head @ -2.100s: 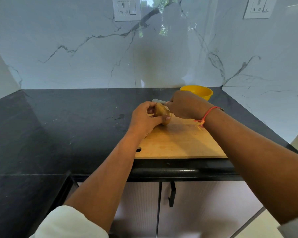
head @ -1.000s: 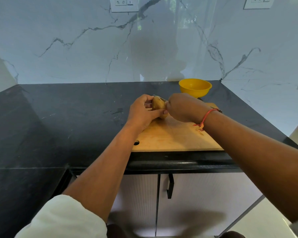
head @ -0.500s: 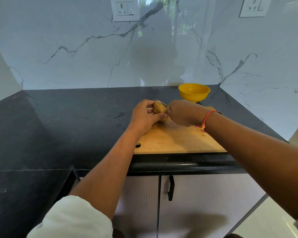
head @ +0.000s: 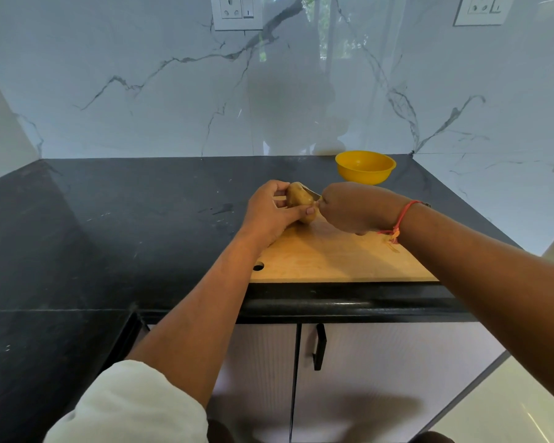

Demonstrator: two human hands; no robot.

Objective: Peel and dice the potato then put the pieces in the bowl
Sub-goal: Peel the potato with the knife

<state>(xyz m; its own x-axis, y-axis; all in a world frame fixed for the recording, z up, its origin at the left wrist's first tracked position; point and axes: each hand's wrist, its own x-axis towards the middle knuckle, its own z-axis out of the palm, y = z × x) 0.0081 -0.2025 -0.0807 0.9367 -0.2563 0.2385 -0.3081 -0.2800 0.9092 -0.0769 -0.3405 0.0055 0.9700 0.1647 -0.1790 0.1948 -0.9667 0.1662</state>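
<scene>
Kitchen corner: fixed surfaces and fittings

A black stone countertop (head: 125, 219) fills the corner, with pale scuffs and a dark smear on its surface. White marble wall panels (head: 141, 91) with grey veins rise behind it and at the right side, and their glossy finish carries faint reflections. Two white socket plates are mounted high on the wall, one (head: 237, 11) near the centre and one (head: 482, 9) at the right. Pale cabinet doors (head: 381, 362) sit below the counter edge; a black vertical handle (head: 319, 346) is fitted beside the door gap. Light floor (head: 509, 410) shows at lower right.
</scene>
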